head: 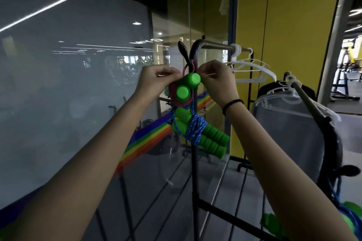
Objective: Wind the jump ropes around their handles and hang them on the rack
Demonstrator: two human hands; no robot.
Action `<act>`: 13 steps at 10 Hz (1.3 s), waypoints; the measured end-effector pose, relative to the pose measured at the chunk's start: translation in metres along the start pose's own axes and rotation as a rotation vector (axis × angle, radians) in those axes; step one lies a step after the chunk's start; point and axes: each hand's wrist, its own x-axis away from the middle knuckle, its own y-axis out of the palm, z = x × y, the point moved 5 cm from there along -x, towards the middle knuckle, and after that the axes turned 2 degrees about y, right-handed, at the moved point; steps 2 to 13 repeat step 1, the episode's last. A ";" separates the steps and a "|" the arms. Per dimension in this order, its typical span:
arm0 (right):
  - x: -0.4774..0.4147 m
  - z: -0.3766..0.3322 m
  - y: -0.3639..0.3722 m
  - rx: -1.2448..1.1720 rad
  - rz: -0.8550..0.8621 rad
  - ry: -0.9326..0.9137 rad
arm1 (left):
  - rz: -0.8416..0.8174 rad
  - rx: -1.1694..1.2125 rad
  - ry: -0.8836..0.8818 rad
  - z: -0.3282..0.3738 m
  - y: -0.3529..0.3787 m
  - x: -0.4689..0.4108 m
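The task looks well under way but not finished. One blue jump rope [197, 133] is already wound tight round its pair of green foam handles and hangs against the upright post of the rack [195, 162], just below the hands, so that one reads as done. The pink jump rope [183, 92] is also coiled round its two green handles, whose end caps face the camera, and it sits high on the same post, right under the curved corner where the post bends into the top bar. It is not yet let go: the left hand [156, 80] has its fingers curled and pinches the pink cord at the upper left of the bundle, and the right hand [215, 82], fingers also curled tight, pinches at the cord's loop beside the upper handle. A strand of pink runs up to the bend of the rack, next to a black handle [183, 50] that sticks up there. Whether that loop is already hooked or tied on I cannot tell, since the fingers hide it. So the step in hand is, I judge, fastening this second bundle. More may be left: at the lower right edge another blue cord and green handles [274, 223] show near a second rack, too cut off to say whether wound or hung. White hangers [246, 64] hang further along the top bar.
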 end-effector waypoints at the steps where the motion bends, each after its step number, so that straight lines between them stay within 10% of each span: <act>1: 0.013 -0.009 -0.008 -0.061 0.004 -0.016 | 0.056 -0.039 -0.041 0.009 -0.001 0.023; 13: 0.013 -0.009 -0.008 -0.061 0.004 -0.016 | 0.056 -0.039 -0.041 0.009 -0.001 0.023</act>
